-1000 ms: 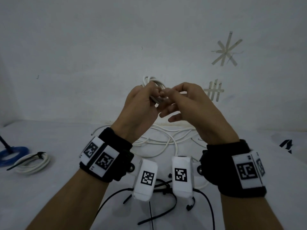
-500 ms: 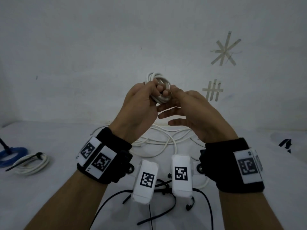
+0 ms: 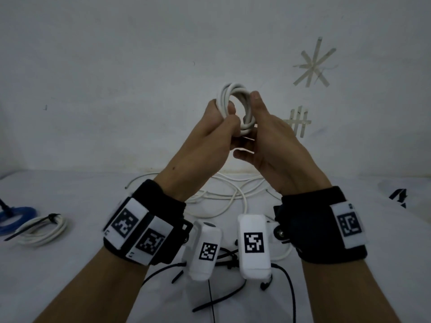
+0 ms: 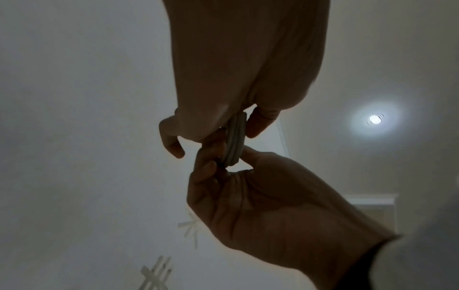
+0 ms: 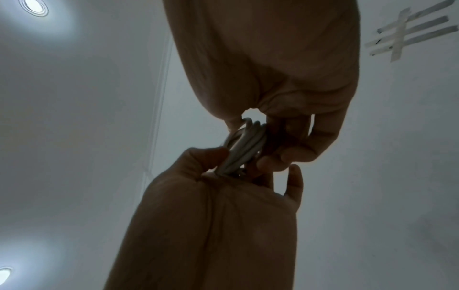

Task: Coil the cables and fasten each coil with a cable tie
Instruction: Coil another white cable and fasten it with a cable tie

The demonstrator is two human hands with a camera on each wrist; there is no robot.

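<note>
In the head view, both hands are raised at the centre of the frame, in front of the wall. The left hand point(image 3: 210, 134) has its fingers curled around the left and lower part of a small white cable coil point(image 3: 238, 108). The right hand point(image 3: 268, 138) pinches the coil's right side, thumb up along the ring and fingers behind it. The coil stands upright, its opening facing the camera, and both hands are on it, so neither is free for a tie. Lower centre, black cable ties point(image 3: 219, 304) lie on the tabletop point(image 3: 70, 276), below the wrists and partly hidden by the wrist cameras; they sit about evenly between the two arms. I judge that one hand must let go and drop down to fetch one while the other keeps the loops together. Loose white cables point(image 3: 228, 194) sprawl on the tabletop behind the wrists. At the left edge lie a tied white coil point(image 3: 42, 229) and a blue coil point(image 3: 21, 213).

In the left wrist view, the left hand point(image 4: 238, 58) comes down from the top centre, its fingers clamped on the coil point(image 4: 236, 141), seen edge-on at mid-frame. The right hand point(image 4: 261, 206) grips it from the lower right.

In the right wrist view, the right hand point(image 5: 273, 58) fills the top centre, fingers closed on the stacked loops of the coil point(image 5: 246, 147). The left hand point(image 5: 211, 225) rises from below and holds its lower end.
</note>
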